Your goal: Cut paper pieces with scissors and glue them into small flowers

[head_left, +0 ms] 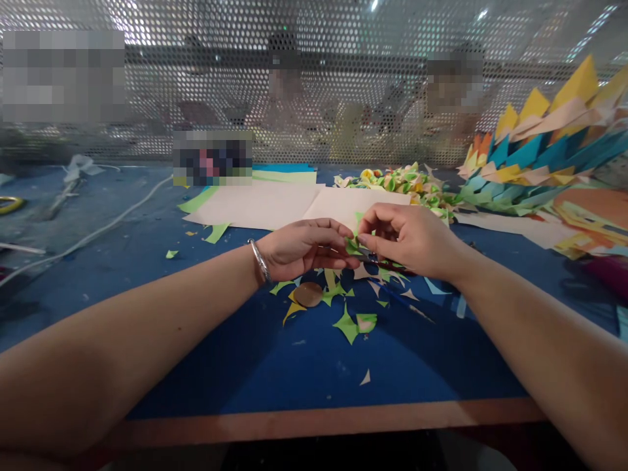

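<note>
A small curled piece of green paper [352, 246] is between my two hands, over the middle of the table. The fingertips of my left hand [311, 247], which has a silver bracelet at the wrist, are closed on its left side. My right hand [412, 237] pinches at its right side with thumb and forefinger; a bit of green shows above that pinch. Below the right hand lies a dark and red slim tool, partly hidden, whose kind I cannot make out. Green, yellow and pale paper scraps [346, 325] lie beneath the hands, beside a round brown disc [308, 294].
White paper sheets [255, 203] lie behind my hands, with a heap of small folded green and yellow pieces [412, 183] to their right. A layered pointed paper construction [544, 144] stands at the right. A white cable [108, 226] crosses the left; a perforated metal screen [324, 78] rises behind.
</note>
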### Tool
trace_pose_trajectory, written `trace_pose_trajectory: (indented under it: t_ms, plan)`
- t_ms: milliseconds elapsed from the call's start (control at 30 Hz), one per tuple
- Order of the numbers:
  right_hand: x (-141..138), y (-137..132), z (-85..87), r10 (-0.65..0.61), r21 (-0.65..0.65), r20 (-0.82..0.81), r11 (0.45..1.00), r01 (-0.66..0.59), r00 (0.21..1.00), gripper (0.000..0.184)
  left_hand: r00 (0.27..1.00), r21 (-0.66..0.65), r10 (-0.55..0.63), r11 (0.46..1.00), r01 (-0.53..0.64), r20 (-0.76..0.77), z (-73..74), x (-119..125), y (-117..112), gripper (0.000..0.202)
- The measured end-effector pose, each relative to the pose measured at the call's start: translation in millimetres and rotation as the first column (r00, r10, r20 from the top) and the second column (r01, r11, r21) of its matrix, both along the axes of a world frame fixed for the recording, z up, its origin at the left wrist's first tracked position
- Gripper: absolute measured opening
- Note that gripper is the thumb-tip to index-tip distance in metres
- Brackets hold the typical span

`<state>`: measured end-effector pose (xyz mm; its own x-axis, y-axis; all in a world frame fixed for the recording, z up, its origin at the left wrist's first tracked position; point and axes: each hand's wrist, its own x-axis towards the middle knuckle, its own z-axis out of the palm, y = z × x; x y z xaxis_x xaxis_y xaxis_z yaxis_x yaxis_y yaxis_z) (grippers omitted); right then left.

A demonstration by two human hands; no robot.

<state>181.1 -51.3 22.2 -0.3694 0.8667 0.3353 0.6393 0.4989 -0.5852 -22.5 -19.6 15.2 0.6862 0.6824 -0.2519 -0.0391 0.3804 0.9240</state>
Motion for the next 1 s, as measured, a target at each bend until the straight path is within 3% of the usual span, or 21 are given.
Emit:
trace_pose_trajectory:
  t_ms: [333,533,733,1000]
  plan:
    - [1.9,0.8,-1.4,0.029,-0.047,-0.118,0.998,-0.035,0.993,0.011,0.994,-0.091,0.078,0.993,-0.071,0.077,-1.4,2.1,2.8,0.016]
    - [2.0,0.3,0.2,0.016,-0.033,-0.126,0.999,-0.021,0.992,0.010,0.986,-0.130,0.164,0.978,-0.160,0.022,1.1,2.9,2.2,0.024]
    - [2.5,-1.1,2.4,0.003,0.017,-0.113,1.000,-0.001,0.994,0.010,0.977,-0.050,0.210,0.976,-0.212,-0.044,0.0,2.6,0.1,0.015]
    - [1.9,-2.3,2.2,-0.016,0.034,-0.096,0.999,0.019,0.995,0.009,0.955,0.059,0.296,0.953,-0.296,0.008,-6.7,1.6,1.5,0.009]
